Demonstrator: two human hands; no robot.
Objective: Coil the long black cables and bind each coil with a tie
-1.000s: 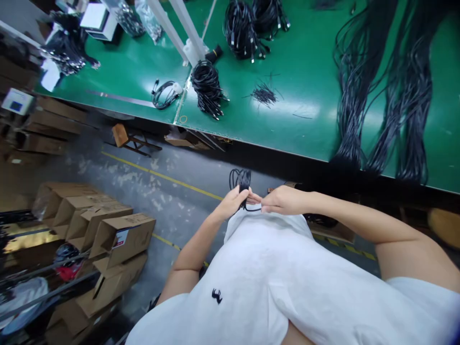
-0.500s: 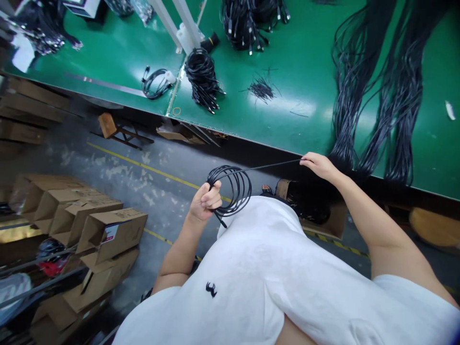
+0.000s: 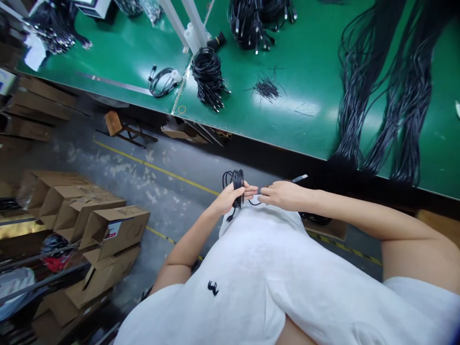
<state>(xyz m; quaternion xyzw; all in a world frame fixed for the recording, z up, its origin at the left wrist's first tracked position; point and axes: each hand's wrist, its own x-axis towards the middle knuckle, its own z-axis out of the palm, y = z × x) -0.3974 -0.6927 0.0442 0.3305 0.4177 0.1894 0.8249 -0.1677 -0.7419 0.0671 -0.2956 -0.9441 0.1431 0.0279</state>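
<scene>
My left hand [image 3: 232,197] is wrapped round a small coil of black cable [image 3: 235,179], held just in front of my white shirt. My right hand [image 3: 283,195] is closed on the free end of the same cable, whose plug tip [image 3: 300,178] sticks out to the right above the knuckles. The fingertips of both hands nearly touch. Both hands are below the near edge of the green table [image 3: 309,91].
Long loose black cables [image 3: 381,96] hang over the table edge at the right. Coiled cable bundles [image 3: 208,79] and a heap of short ties [image 3: 266,88] lie on the table. Open cardboard boxes [image 3: 108,230] stand on the floor at the left.
My right hand, which was stretched out to the right pulling the cable taut, has come back to my left hand. The coil has gained another loop.
</scene>
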